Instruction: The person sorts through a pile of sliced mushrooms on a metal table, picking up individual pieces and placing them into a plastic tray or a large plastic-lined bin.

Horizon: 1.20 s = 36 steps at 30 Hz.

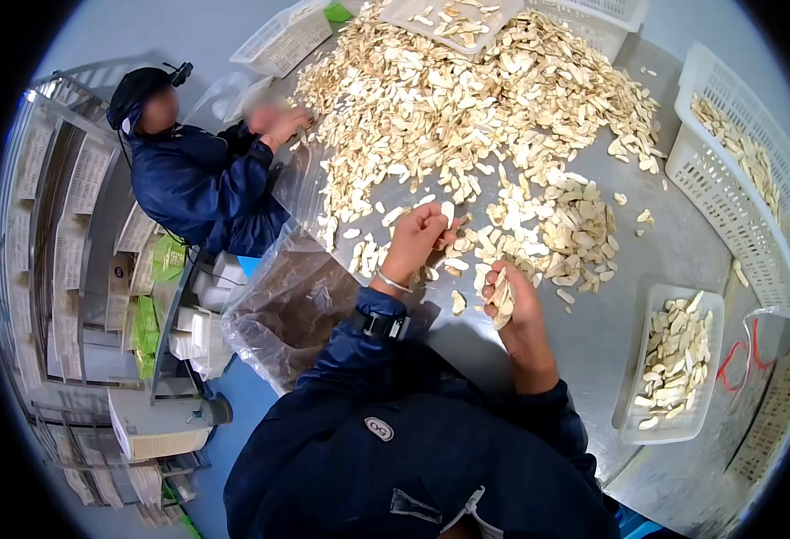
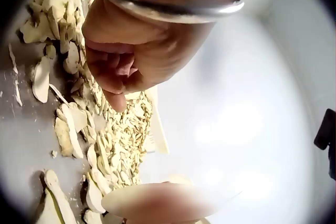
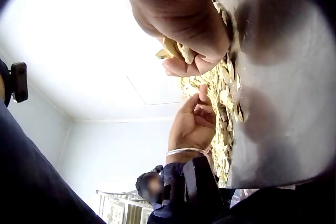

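A large heap of pale dried mushroom slices (image 1: 467,108) spreads over the steel table (image 1: 583,359). At the near edge of the heap my left hand (image 1: 415,241) has its fingers curled, pinching one pale slice (image 1: 448,214) at the fingertips. In the left wrist view that hand (image 2: 142,50) hides most of what lies between its fingers. My right hand (image 1: 522,319), to the right and closer to my body, holds several slices (image 1: 503,301) in its curled fingers. Those slices (image 3: 176,49) stick out past the fingers in the right wrist view.
A clear tray of slices (image 1: 630,409) stands at the right, below a tall white basket (image 1: 682,162) that also holds slices. Another tray (image 1: 395,11) rests on the heap. A person (image 1: 197,180) works at the left edge, near a clear plastic bag (image 1: 278,305).
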### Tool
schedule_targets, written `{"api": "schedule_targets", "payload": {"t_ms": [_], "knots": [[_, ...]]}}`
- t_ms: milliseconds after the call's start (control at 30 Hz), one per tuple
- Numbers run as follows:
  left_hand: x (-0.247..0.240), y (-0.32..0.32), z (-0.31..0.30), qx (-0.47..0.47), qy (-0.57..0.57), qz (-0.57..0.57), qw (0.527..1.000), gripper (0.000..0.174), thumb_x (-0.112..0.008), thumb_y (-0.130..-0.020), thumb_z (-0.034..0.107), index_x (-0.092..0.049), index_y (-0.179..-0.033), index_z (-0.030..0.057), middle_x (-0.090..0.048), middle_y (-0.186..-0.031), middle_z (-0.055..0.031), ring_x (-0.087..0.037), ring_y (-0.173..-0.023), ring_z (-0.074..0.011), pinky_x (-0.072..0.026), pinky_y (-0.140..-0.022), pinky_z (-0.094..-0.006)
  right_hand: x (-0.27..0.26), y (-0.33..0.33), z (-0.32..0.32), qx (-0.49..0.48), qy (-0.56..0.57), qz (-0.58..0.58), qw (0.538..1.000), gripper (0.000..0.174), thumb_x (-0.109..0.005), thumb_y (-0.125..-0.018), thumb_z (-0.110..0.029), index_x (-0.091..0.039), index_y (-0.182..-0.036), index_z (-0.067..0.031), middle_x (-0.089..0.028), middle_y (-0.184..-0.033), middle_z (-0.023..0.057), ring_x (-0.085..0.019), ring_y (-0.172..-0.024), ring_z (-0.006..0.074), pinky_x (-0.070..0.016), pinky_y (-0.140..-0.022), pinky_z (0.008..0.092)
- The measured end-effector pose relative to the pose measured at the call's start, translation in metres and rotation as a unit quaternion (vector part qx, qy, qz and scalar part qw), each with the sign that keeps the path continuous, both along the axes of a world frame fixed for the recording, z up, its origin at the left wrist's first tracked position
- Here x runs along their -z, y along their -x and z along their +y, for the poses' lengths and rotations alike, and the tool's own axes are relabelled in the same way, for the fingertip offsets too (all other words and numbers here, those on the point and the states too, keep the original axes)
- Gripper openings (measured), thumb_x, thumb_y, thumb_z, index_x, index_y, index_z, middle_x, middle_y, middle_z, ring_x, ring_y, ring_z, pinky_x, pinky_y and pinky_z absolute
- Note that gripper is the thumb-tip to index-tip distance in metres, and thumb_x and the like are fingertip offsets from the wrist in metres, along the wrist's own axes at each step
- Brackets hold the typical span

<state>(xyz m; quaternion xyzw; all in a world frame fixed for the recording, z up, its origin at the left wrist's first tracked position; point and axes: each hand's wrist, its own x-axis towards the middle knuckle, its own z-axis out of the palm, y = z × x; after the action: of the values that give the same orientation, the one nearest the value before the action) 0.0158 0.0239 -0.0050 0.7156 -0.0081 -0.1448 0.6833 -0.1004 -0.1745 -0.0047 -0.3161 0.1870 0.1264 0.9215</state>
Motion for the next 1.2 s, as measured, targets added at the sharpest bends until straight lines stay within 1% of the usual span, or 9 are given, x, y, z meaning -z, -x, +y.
{"api": "schedule_targets", "payload": {"t_ms": [233, 367, 467, 567, 767, 867, 967, 1067, 1200], "knots": [[0.007, 0.002, 0.004, -0.036, 0.145, 0.074, 0.986, 0.02, -0.053, -0.103, 0.011, -0.06, -0.118, -0.0006, -0.069, -0.118, -0.0125, -0.067, -0.093, -0.0133, -0.0556, -0.078, -0.0244, 0.002, 0.001, 0.001, 0.003, -0.001, -0.009, 1.0, 0.031, -0.051, -0.104, -0.029, -0.058, -0.116, -0.0023, -0.059, -0.093, 0.0034, -0.059, -0.079, 0.013, -0.0447, -0.058, 0.0254], [-0.003, 0.003, 0.007, -0.044, 0.338, 0.138, 0.93, 0.019, -0.049, -0.103, 0.005, -0.059, -0.117, -0.0006, -0.067, -0.122, -0.0166, -0.068, -0.105, -0.02, -0.0578, -0.087, -0.0288, 0.003, 0.001, 0.001, -0.001, 0.01, -0.009, 1.0, 0.031, -0.05, -0.104, -0.029, -0.058, -0.116, -0.0022, -0.059, -0.093, 0.0031, -0.059, -0.079, 0.0127, -0.045, -0.059, 0.0252], [0.002, -0.001, 0.011, -0.034, 0.371, 0.164, 0.913, 0.019, -0.048, -0.102, 0.003, -0.059, -0.118, -0.0005, -0.067, -0.122, -0.0166, -0.067, -0.109, -0.0223, -0.0582, -0.09, -0.0321, 0.003, 0.001, 0.001, 0.0, 0.007, -0.012, 1.0, 0.03, -0.05, -0.104, -0.029, -0.058, -0.116, -0.0022, -0.059, -0.093, 0.0031, -0.059, -0.079, 0.0126, -0.0451, -0.059, 0.0252], [0.01, 0.0, 0.009, -0.045, 0.265, 0.109, 0.957, 0.023, -0.051, -0.101, 0.002, -0.055, -0.123, -0.0004, -0.066, -0.123, -0.0152, -0.068, -0.107, -0.0222, -0.0579, -0.09, -0.0315, 0.004, 0.001, 0.001, -0.002, 0.003, -0.013, 1.0, 0.03, -0.05, -0.104, -0.029, -0.058, -0.116, -0.0023, -0.059, -0.093, 0.0032, -0.059, -0.079, 0.0125, -0.0451, -0.059, 0.0254], [0.013, 0.008, -0.001, -0.06, 0.085, -0.022, 0.994, 0.039, -0.058, -0.096, -0.003, -0.048, -0.134, -0.0005, -0.066, -0.124, -0.0133, -0.067, -0.108, -0.0184, -0.0564, -0.084, -0.027, 0.002, 0.001, 0.001, -0.003, -0.002, -0.018, 1.0, 0.029, -0.05, -0.104, -0.028, -0.058, -0.116, -0.003, -0.059, -0.093, 0.003, -0.059, -0.079, 0.0123, -0.0448, -0.059, 0.0255], [0.01, 0.009, -0.006, -0.064, 0.088, -0.038, 0.993, 0.048, -0.063, -0.091, -0.002, -0.046, -0.136, -0.0035, -0.067, -0.118, -0.0094, -0.068, -0.091, -0.0113, -0.0541, -0.07, -0.0211, 0.002, 0.0, 0.002, -0.004, 0.001, -0.015, 1.0, 0.028, -0.05, -0.104, -0.027, -0.058, -0.115, -0.0031, -0.059, -0.092, 0.0029, -0.059, -0.078, 0.0123, -0.0448, -0.058, 0.0255], [0.008, 0.007, 0.004, -0.016, 0.052, 0.002, 0.999, 0.037, -0.061, -0.095, -0.002, -0.053, -0.13, -0.0018, -0.072, -0.114, -0.0109, -0.069, -0.098, -0.0131, -0.0554, -0.081, -0.0248, 0.003, 0.001, 0.001, -0.003, 0.005, -0.013, 1.0, 0.028, -0.05, -0.104, -0.027, -0.058, -0.115, -0.0031, -0.059, -0.092, 0.0028, -0.059, -0.078, 0.0124, -0.0448, -0.058, 0.0256], [0.014, 0.006, 0.006, -0.029, 0.058, -0.022, 0.998, 0.027, -0.062, -0.096, 0.001, -0.06, -0.122, -0.003, -0.074, -0.107, -0.0102, -0.068, -0.091, -0.0114, -0.0551, -0.08, -0.0237, 0.004, 0.0, 0.001, -0.004, 0.008, -0.011, 1.0, 0.028, -0.05, -0.103, -0.027, -0.058, -0.115, -0.0032, -0.059, -0.093, 0.0028, -0.059, -0.078, 0.0124, -0.0448, -0.058, 0.0255], [0.012, 0.007, 0.006, -0.044, 0.069, -0.008, 0.997, 0.019, -0.062, -0.098, 0.003, -0.065, -0.115, -0.0017, -0.074, -0.107, -0.0096, -0.065, -0.085, -0.0091, -0.0533, -0.075, -0.0222, 0.004, 0.001, 0.001, -0.005, 0.006, -0.015, 1.0, 0.028, -0.051, -0.103, -0.028, -0.058, -0.115, -0.0033, -0.059, -0.093, 0.0029, -0.059, -0.079, 0.0126, -0.0447, -0.058, 0.0254]]}}
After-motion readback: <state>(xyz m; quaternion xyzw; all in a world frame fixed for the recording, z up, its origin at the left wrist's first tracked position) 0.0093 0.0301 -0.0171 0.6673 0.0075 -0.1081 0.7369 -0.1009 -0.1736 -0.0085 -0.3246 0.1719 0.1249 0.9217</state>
